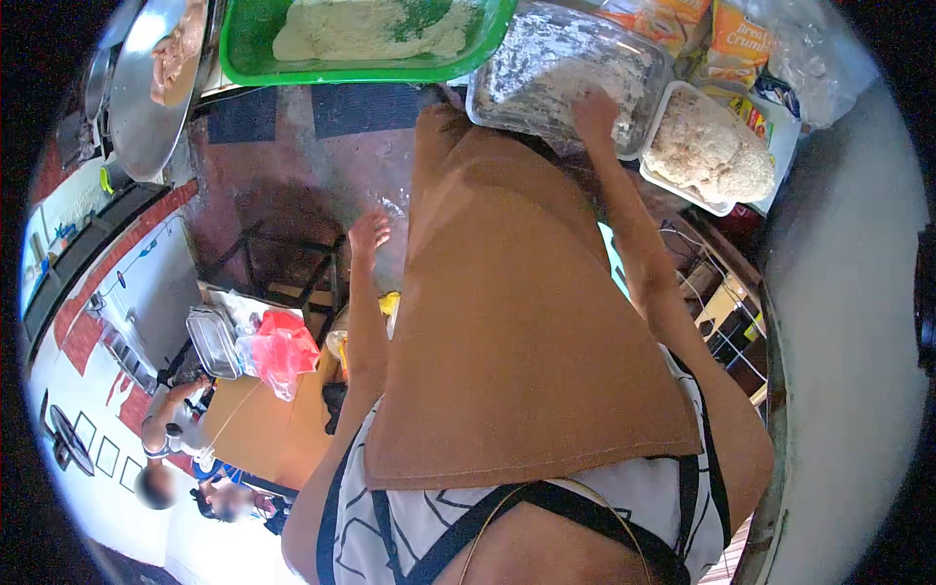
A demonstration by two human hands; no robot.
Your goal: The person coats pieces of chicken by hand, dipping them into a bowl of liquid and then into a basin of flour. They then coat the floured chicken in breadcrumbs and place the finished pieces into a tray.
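Floured tray (507,115): right hand (596,117) outstretched over it, left hand (370,232) apart

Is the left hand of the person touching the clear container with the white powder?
No, the left hand is held apart from the clear container, beside the brown apron.

Wht wall (146,283) w/ red patches (78,336) | reddish flr (263,180) | brn tbl (268,429) | fan (68,439), prob. wall-mtd

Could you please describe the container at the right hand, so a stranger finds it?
Find the big green tray at the top. Just right of it is a rectangular container, with the right hand at it. Unlike the heaped white tray beside it, it has clear walls and patchy white powder.
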